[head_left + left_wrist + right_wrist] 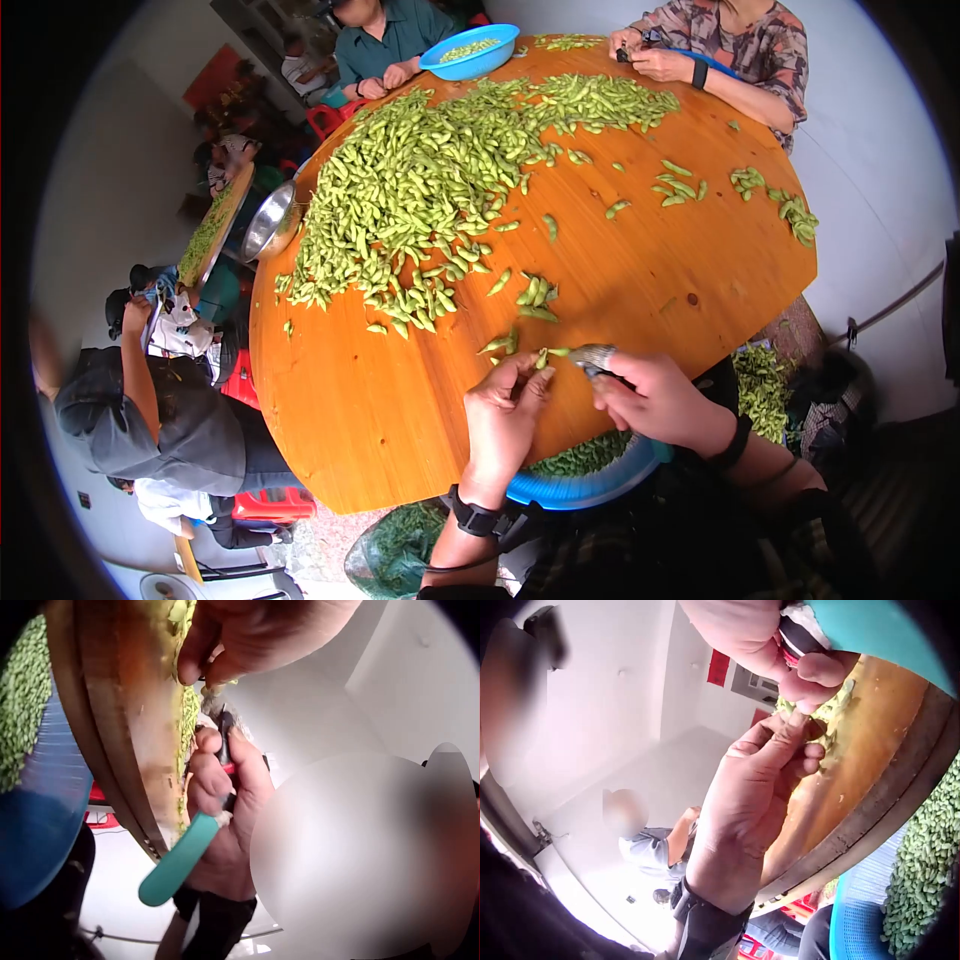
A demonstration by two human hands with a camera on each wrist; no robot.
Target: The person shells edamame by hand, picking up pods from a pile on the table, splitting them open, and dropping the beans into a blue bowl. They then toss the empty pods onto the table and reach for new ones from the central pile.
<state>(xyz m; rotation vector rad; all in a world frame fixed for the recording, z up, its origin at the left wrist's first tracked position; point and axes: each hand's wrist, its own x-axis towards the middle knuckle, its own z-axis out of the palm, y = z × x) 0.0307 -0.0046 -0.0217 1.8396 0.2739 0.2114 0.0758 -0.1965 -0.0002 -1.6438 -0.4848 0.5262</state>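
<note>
Clock read off the table's (640, 290) centre, head view. We have the left hand (508, 408) at 6 o'clock, thumb and fingertips pinching a green pod (542, 358) just above the wood. Right hand (655, 397) is at 5, fingers curled round a teal-handled tool (180, 859); its handle end sticks out past the palm in the left wrist view. The hands are close together; we can't tell whether the tool touches the pod. A small pod cluster (537, 297) lies just beyond the left hand, toward 12. Main pod heap (420, 180) runs from 9 to 12. Loose pods (797, 217) sit at 2 to 3. Below the near edge at 6 we've got a blue basin (560, 500) with shelled beans (580, 458). Second blue basin (512, 38) at 12, metal bowl (268, 222) at 9, a person in dark green (400, 25) at 11, another in a patterned top (775, 60) at 1.
</note>
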